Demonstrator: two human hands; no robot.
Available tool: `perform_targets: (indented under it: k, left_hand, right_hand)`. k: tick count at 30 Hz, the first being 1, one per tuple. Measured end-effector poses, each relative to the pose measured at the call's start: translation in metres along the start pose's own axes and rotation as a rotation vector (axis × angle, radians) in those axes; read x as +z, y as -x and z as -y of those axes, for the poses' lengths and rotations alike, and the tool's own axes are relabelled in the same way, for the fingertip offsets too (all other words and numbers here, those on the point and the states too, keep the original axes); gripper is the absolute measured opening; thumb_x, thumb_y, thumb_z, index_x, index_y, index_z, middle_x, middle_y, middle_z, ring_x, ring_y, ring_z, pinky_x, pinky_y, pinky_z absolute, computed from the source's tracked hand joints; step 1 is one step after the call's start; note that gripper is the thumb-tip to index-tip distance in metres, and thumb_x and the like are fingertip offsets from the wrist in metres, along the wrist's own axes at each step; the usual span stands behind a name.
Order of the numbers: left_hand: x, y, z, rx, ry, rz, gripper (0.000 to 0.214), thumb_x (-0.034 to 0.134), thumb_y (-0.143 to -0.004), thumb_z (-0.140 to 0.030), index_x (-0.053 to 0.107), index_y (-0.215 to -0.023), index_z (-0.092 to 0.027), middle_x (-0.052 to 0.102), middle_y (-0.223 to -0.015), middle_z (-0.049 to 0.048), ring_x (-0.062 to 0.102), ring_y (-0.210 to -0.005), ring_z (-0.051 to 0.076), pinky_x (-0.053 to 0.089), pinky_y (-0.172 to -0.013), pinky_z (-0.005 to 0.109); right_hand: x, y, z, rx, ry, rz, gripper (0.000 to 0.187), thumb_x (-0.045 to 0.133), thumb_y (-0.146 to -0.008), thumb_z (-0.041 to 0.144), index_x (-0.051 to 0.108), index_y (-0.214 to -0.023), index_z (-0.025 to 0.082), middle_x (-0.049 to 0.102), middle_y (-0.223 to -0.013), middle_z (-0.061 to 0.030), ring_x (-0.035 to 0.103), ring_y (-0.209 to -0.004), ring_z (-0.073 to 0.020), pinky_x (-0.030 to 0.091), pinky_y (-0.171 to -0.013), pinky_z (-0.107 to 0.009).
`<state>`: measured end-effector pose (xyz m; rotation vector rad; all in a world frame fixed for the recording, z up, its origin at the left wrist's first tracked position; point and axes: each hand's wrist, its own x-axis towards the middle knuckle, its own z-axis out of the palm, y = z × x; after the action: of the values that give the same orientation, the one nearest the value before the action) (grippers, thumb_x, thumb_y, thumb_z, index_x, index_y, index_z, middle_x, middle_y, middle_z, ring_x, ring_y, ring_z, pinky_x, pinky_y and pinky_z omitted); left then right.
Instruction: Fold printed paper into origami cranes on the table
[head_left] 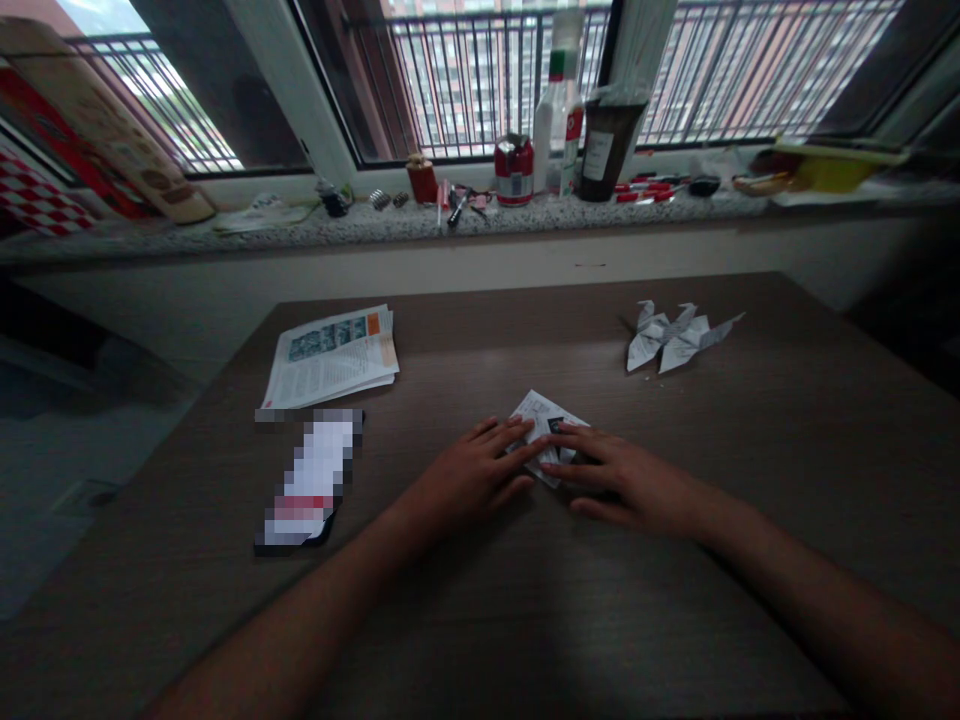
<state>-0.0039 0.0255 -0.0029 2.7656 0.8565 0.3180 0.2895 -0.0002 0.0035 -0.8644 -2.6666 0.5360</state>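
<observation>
A small folded piece of printed paper point(541, 412) lies flat on the dark wooden table point(480, 620). My left hand point(472, 475) rests on its left edge with the fingers stretched out and pressing down. My right hand point(622, 478) lies on its right part, fingers extended flat over the paper. The fingertips of both hands almost meet over the paper's middle. Part of the paper is hidden under my fingers.
Two folded paper figures point(675, 338) sit at the far right of the table. A stack of printed sheets point(334, 357) lies far left, with a phone point(311, 485) in front of it. The window sill point(390, 222) behind holds a red can point(514, 170), bottles, pens and clutter.
</observation>
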Motion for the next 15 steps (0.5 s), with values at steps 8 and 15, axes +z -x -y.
perform_targets:
  k: [8, 15]
  left_hand:
    - [0.0, -0.002, -0.001, 0.002, -0.015, 0.033, 0.058, 0.051, -0.109, -0.04, 0.032, -0.163, -0.034, 0.035, -0.168, 0.0087, 0.033, -0.155, 0.03, 0.026, -0.127, 0.053]
    - [-0.002, -0.004, -0.002, 0.01, -0.018, 0.048, 0.054, 0.051, -0.109, -0.041, 0.038, -0.16, -0.033, 0.036, -0.168, 0.0082, 0.034, -0.155, 0.029, 0.026, -0.127, 0.053]
  right_hand:
    - [0.011, 0.009, -0.002, 0.022, 0.03, -0.005, 0.057, 0.061, -0.102, 0.038, 0.047, -0.157, 0.031, 0.036, -0.168, -0.0077, 0.027, -0.157, -0.0306, 0.033, -0.124, -0.057]
    - [0.009, 0.013, 0.001, 0.059, 0.009, -0.048, 0.053, 0.061, -0.103, 0.034, 0.05, -0.155, 0.031, 0.041, -0.165, -0.0095, 0.038, -0.152, -0.0325, 0.042, -0.119, -0.056]
